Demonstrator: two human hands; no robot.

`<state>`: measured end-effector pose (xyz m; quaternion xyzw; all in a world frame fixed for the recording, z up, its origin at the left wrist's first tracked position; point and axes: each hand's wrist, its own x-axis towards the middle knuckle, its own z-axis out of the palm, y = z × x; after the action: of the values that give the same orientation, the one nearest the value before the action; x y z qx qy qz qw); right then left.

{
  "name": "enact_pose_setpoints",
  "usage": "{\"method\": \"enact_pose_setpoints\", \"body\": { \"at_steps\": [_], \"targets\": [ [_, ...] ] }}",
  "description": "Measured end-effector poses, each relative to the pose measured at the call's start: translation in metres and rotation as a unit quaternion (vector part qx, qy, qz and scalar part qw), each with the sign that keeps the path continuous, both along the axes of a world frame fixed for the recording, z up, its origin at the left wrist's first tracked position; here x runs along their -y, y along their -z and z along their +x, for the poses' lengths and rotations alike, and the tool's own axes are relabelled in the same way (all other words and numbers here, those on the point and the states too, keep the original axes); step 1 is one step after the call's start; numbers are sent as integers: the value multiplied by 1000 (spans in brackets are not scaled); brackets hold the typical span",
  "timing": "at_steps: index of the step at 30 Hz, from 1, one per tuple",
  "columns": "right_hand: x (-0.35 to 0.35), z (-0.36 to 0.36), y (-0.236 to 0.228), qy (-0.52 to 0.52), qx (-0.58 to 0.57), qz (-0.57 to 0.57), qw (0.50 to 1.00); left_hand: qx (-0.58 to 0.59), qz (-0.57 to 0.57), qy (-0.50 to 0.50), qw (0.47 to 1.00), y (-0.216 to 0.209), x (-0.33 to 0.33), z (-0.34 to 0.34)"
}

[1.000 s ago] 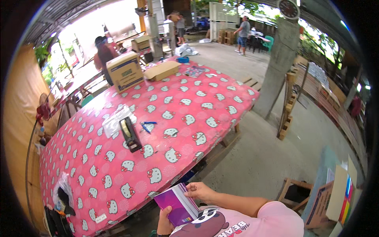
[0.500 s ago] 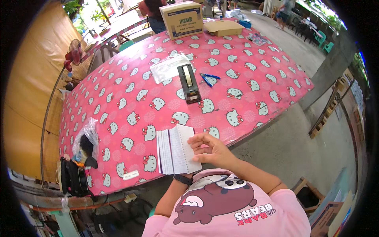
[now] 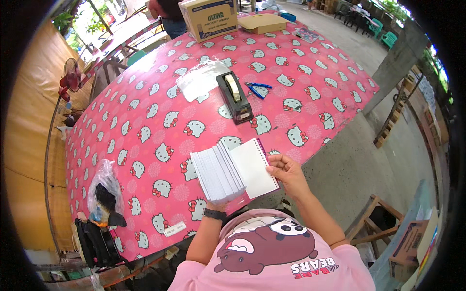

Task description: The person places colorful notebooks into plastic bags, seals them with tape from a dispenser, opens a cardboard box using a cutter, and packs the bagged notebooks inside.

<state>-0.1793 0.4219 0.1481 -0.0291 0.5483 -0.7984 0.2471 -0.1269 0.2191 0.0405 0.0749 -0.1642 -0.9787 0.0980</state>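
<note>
A small notebook (image 3: pixel 218 169) with a row of punched holes along its edge lies open in front of me, above the near edge of the table. Its thick stack of ruled leaves is fanned on the left, a blank white page faces up on the right, and a purple cover edge shows behind that page. My left hand (image 3: pixel 216 205) holds the notebook from below, its fingers mostly hidden under the leaves. At the right edge, my right hand (image 3: pixel 290 175) pinches the page and cover between thumb and fingers.
On the pink patterned table (image 3: pixel 160 133) stand a black tape dispenser (image 3: pixel 242 114), blue-handled nippers (image 3: pixel 258 90) and a clear plastic sheet (image 3: pixel 194 85). A carton (image 3: pixel 211 22) and a flat box (image 3: pixel 262 23) sit at the far edge. A bagged bundle (image 3: pixel 104 191) and black bag (image 3: pixel 92 242) are at left.
The notebook has opened wider, with a blank page now turned out to the right. My right hand has moved right and closed on that page's edge. The view has shifted slightly.
</note>
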Motion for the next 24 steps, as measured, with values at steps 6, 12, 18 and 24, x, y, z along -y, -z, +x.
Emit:
{"method": "enact_pose_setpoints", "body": {
  "at_steps": [6, 12, 18, 24],
  "targets": [
    [24, -7, 17, 197, -174, 185, 947, 28, 2, -7, 1000, -2, 21, -9],
    [62, -16, 24, 51, -78, 101, 991, 42, -49, 66, 996, 8, 34, 0],
    [92, -36, 37, 59, -4, 0, 998, 78, -6, -9, 997, 1, 64, 10],
    [78, -50, 49, 68, -118, 108, 985, 102, -30, -168, 980, -11, 125, 16]
  ]
}}
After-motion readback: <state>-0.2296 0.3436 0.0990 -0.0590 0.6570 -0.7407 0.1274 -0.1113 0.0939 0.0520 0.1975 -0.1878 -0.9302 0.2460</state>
